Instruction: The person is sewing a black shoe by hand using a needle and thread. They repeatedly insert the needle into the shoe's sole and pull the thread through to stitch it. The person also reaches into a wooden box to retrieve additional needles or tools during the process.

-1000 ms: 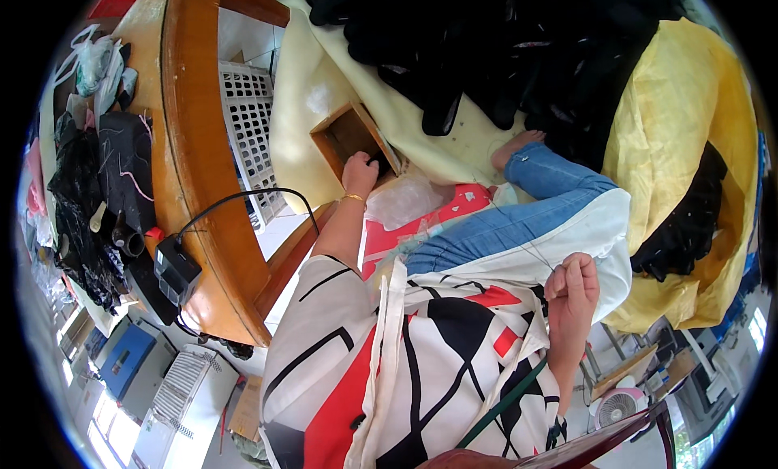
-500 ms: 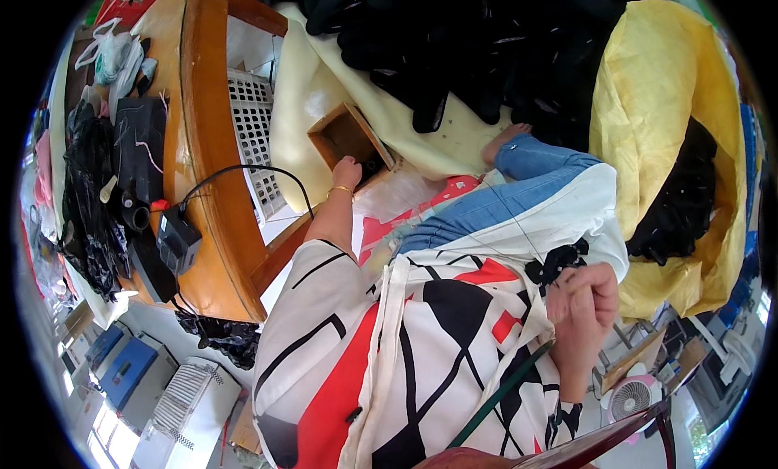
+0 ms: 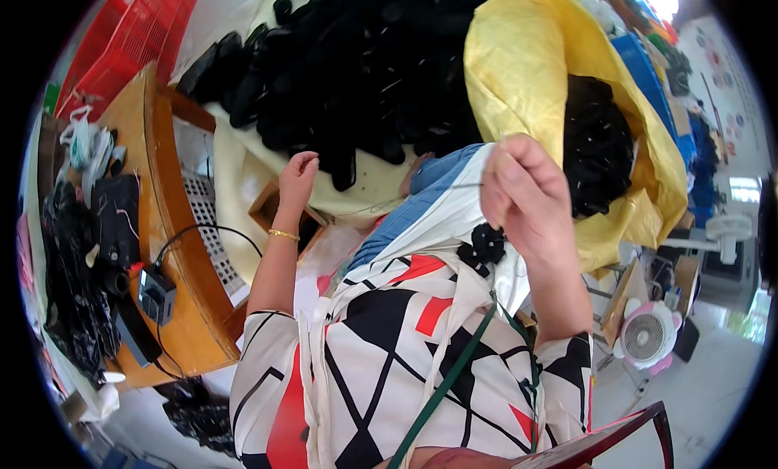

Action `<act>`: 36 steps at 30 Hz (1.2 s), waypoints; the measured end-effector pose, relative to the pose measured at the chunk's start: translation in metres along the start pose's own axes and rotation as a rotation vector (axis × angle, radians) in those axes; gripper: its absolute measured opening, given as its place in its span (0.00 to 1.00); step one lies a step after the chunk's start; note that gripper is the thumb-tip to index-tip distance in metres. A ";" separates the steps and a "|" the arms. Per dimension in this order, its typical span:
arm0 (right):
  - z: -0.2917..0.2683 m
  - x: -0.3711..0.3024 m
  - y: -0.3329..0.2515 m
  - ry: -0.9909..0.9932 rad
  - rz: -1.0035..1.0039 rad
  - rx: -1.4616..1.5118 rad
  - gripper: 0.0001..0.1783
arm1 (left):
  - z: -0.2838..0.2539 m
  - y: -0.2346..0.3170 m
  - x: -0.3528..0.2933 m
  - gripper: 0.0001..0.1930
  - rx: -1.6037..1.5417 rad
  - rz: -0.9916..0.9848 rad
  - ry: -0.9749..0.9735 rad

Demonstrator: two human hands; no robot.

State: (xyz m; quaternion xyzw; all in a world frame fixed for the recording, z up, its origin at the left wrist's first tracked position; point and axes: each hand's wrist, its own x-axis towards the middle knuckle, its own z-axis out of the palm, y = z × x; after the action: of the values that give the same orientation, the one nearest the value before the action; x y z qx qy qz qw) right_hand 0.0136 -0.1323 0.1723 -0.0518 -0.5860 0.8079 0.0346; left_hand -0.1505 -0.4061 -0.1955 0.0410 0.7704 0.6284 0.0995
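Observation:
My left hand is raised over the small open wooden box, its fingers pinched together. Whatever that pinch holds, if anything, is too small to make out. My right hand is held up in front of the yellow sack, thumb and fingers closed on a thin dark thread. This thread runs from the right hand toward the left and fades from sight before the left fingers. A bunched black fabric piece lies on my lap below the right hand, over white cloth.
Ahead lies a large heap of black fabric pieces on a cream sheet. At right stands a yellow sack holding more black pieces. To the left is a wooden table with a black cable and adapter. A fan stands lower right.
My left hand has come up out of the wooden box. My right hand has lifted from my lap and moved forward. The view has turned to the right.

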 end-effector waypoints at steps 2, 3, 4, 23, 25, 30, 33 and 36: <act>-0.020 -0.004 -0.002 0.004 -0.001 -0.007 0.10 | 0.033 0.075 0.001 0.12 -0.048 0.055 -0.255; -0.021 -0.007 -0.005 0.016 -0.016 -0.006 0.10 | 0.044 0.102 -0.002 0.13 -0.066 0.073 -0.386; -0.024 -0.011 -0.009 0.018 -0.038 0.002 0.10 | 0.052 0.122 -0.004 0.14 -0.063 0.019 -0.554; -0.052 -0.038 -0.084 0.107 -0.323 -0.060 0.11 | 0.107 0.195 -0.027 0.10 -0.313 -0.316 -1.360; -0.047 -0.036 -0.099 -0.006 -0.293 0.006 0.13 | 0.092 0.199 -0.028 0.10 -0.376 -0.254 -1.259; -0.002 -0.043 -0.152 -0.089 -0.388 -0.010 0.14 | 0.038 0.219 -0.029 0.12 -0.622 -0.193 -0.916; 0.017 -0.042 -0.164 -0.047 -0.438 -0.064 0.14 | 0.018 0.222 -0.028 0.11 -0.525 -0.141 -0.775; 0.016 -0.057 -0.184 0.044 -0.486 -0.119 0.13 | 0.029 0.205 -0.010 0.10 -0.322 -0.133 -0.724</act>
State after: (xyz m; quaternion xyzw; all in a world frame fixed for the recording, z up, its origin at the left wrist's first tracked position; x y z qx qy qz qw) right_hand 0.0671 -0.0971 0.3543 0.0710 -0.6269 0.7387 0.2374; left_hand -0.1472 -0.3381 0.0007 0.1938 0.5782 0.6782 0.4101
